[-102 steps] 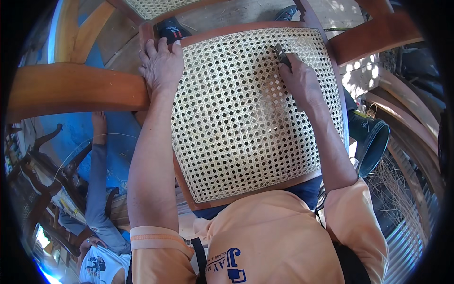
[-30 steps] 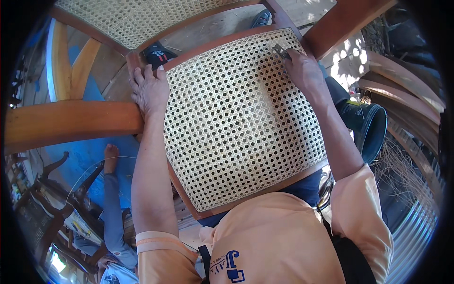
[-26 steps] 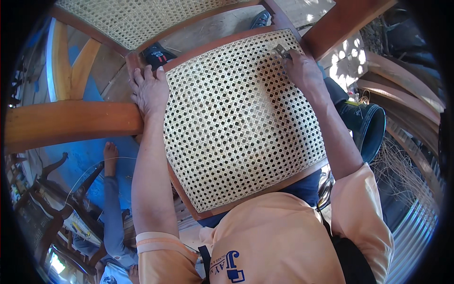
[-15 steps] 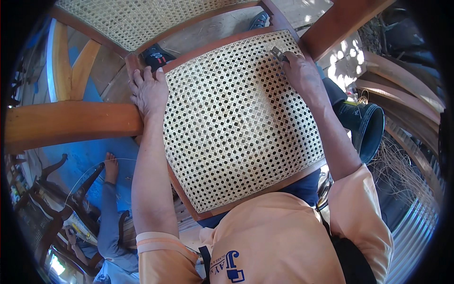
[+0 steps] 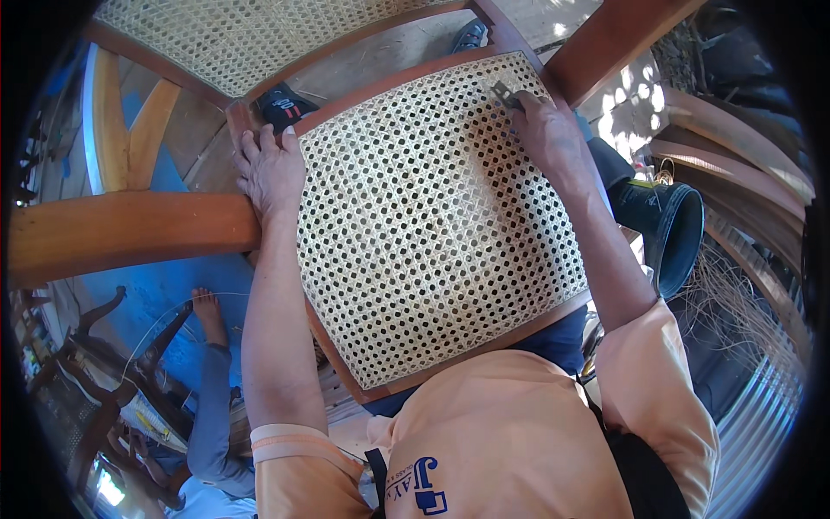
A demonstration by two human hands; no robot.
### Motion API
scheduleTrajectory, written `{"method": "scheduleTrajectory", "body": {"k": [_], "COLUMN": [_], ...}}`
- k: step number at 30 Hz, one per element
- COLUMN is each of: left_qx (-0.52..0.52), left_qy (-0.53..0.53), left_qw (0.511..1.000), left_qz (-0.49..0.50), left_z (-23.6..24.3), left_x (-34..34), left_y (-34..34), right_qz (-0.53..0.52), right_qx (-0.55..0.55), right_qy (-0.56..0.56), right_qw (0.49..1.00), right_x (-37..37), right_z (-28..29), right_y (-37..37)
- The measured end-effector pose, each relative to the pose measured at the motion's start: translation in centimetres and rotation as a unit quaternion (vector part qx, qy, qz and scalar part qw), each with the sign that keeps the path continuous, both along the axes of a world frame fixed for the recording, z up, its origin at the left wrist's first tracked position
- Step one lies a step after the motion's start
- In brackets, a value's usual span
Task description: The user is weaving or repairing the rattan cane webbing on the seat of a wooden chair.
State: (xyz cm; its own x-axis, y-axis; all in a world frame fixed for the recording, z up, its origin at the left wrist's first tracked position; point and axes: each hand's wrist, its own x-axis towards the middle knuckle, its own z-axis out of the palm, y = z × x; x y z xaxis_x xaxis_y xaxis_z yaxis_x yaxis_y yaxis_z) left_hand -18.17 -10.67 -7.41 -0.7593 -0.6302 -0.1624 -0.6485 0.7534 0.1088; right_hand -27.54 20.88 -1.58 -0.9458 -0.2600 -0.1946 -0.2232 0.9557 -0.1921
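A woven cane seat (image 5: 424,233) in a brown wooden chair frame (image 5: 450,353) lies in front of my body, with small holes all over its weave. My left hand (image 5: 272,169) rests on the frame's far left corner, fingers stretched out and holding nothing. Close to the far right corner, my right hand (image 5: 546,130) is closed around a small flat metal tool (image 5: 504,93), like a scraper or blade. Its end points to the far left, over the cane; whether it touches the weave I cannot tell. My fingers hide the rest of it.
Beyond the seat stands the chair's cane back (image 5: 259,39). Wooden arms flank it, the left one (image 5: 130,229) lighter. A dark bucket (image 5: 679,233) and curved wooden pieces (image 5: 735,143) are at right. Another person's leg (image 5: 216,389) shows at lower left, among dark chair frames.
My hands stay in nearly the same places on the chair, and the metal tool has barely shifted. The other person's leg at lower left has moved slightly right.
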Motion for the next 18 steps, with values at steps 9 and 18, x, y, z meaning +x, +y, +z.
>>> {"method": "scheduleTrajectory", "body": {"k": [9, 18], "left_qx": [0.005, 0.017], "left_qy": [0.002, -0.013], "left_qw": [1.0, 1.0], "left_qz": [0.003, 0.001], "left_z": [0.03, 0.41], "left_x": [-0.08, -0.28], "left_y": [0.0, -0.06], "right_qz": [-0.008, -0.031], "right_qx": [-0.007, -0.027], "right_qy": [-0.007, -0.004], "right_qw": [1.0, 0.999], "right_x": [-0.08, 0.68], "right_z": [-1.44, -0.58], "right_y": [-0.59, -0.56]}}
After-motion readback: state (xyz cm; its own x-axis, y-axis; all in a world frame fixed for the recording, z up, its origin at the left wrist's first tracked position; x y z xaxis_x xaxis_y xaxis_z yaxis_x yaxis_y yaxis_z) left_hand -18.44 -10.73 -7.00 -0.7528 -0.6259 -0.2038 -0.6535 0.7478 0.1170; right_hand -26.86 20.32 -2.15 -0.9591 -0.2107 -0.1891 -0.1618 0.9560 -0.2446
